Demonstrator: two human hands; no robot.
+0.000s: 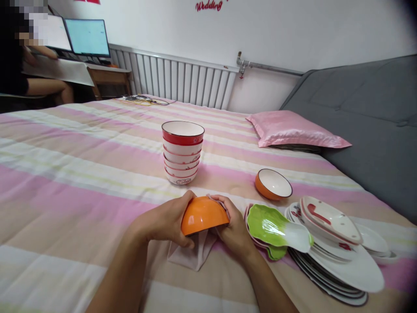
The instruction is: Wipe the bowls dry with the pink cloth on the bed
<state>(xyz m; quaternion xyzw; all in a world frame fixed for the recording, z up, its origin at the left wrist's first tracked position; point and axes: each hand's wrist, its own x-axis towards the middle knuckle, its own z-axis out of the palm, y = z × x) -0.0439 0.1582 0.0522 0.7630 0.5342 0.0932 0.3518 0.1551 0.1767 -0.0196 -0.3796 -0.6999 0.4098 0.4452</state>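
An orange bowl (204, 215) is held tilted between my two hands, its glossy outside towards me and its dark rim low. My left hand (166, 219) grips its left side, thumb and fingers around the rim. On the right side my right hand (233, 224) is closed on the bowl together with a pale cloth (192, 254), which hangs below and shows a bit above the bowl. Behind it stands a stack of white bowls (181, 163) with a red-banded one on top. A second orange bowl (273, 184), white inside, rests to the right.
Leaf-shaped green dishes (269, 226), white plates (361, 269) and a dish with a red pattern (330, 219) are piled at the right on the striped bedspread (81, 182). Farther back lie a pink pillow (293, 128) and cables (146, 101). A person (14, 65) sits by monitors (87, 38).
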